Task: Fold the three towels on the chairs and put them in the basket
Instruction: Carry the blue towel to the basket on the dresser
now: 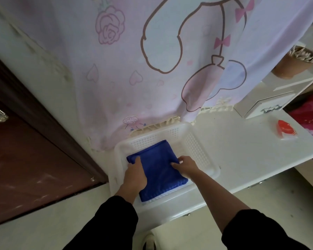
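Blue towel [157, 165] going into the basket, and this looks like the placing step.

Biggest thing out there is the cartoon-print curtain [134, 69], hanging down along the table's far edge. Below it, the white table [242, 150] carries everything. The white perforated basket [202, 141] sits at its left end, reaching from the far edge to the near edge.

Inside the basket the towel is folded into a thick rectangle and lies on a slant. One corner is close to the far wall, and the near side is by the near wall. A pale scalloped strip peeks out under that near side: another cloth or the basket floor, I cannot tell.

Left hand [135, 170] grips the towel's left corner, thumb on top. Right hand [185, 166] pinches the right side, fingers curled onto the cloth. The hands are apart, one per side, both clamped on the towel. Smallest of all, a red-and-white packet [285, 130] lies near the table's right edge, well apart from the action.

To finish well, in my judgement:
- Lower both sides level so the layers don't slide.
- Turn the rectangle square to the basket walls.
- Press it flat before letting go.
- Draw any fingers tucked underneath out slowly, or they may drag the bottom layer and undo the fold.
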The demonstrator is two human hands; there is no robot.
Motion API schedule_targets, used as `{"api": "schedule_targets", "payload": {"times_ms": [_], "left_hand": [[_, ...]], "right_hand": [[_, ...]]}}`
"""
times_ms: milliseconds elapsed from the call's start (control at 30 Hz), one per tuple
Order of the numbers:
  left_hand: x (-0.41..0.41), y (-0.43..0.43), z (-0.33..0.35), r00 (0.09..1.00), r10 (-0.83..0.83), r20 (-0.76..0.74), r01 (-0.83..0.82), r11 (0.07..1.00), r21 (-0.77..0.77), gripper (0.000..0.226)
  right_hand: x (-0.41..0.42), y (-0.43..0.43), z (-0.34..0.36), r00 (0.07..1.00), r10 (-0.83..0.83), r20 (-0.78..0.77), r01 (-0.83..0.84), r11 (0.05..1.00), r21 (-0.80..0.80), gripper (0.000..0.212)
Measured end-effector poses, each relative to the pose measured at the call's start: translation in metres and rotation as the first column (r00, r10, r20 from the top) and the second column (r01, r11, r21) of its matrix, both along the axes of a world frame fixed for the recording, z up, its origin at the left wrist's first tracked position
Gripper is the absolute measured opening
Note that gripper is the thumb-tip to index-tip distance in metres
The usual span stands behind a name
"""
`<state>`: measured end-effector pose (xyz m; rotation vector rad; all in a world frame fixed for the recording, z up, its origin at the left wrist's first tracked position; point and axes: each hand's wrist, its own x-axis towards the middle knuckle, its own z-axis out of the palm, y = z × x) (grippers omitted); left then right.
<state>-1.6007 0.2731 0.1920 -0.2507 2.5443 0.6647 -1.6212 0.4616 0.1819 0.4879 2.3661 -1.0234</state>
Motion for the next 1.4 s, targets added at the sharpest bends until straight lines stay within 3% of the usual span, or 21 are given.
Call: {"api": "schedule_targets", "payload": {"times_ms": [100,367,533,767,900,1100,1400], "left_hand": [[0.003,0.002,-0.004,0.998,-0.069,-0.012,0.068,0.995,-0.069,0.035],[0.003,0.007,0.003,0.993,-0.114,0.020,0.115,0.971,-0.210,0.059],[-0.008,0.019,0.020,0.982,-0.146,-0.123,0.111,0.960,-0.256,0.054],[-0.013,0.111,0.053,0.847,-0.394,-0.356,0.373,0.919,-0.129,0.050],[0.023,0.185,0.058,0.687,-0.559,-0.464,0.585,0.804,-0.103,0.045],[0.124,0.284,0.061,0.440,-0.791,-0.425,0.841,0.529,-0.113,0.045],[0.391,0.403,0.091,0.043,-0.905,-0.424,0.988,0.101,-0.115,0.038]], "right_hand": [[-0.002,0.000,-0.005,0.997,0.043,-0.057,-0.040,0.998,0.053,0.030],[-0.004,0.002,-0.005,0.979,0.202,-0.030,-0.190,0.955,0.229,0.038],[0.003,0.010,0.017,0.979,0.049,-0.196,-0.016,0.986,0.168,0.048],[0.056,0.068,0.060,0.867,-0.088,-0.490,0.228,0.945,0.233,0.033],[0.131,0.122,0.075,0.845,-0.162,-0.509,0.366,0.870,0.331,0.031],[0.286,0.190,0.083,0.806,-0.393,-0.443,0.581,0.672,0.460,0.043],[0.591,0.241,0.099,0.607,-0.704,-0.367,0.747,0.348,0.567,0.055]]}}
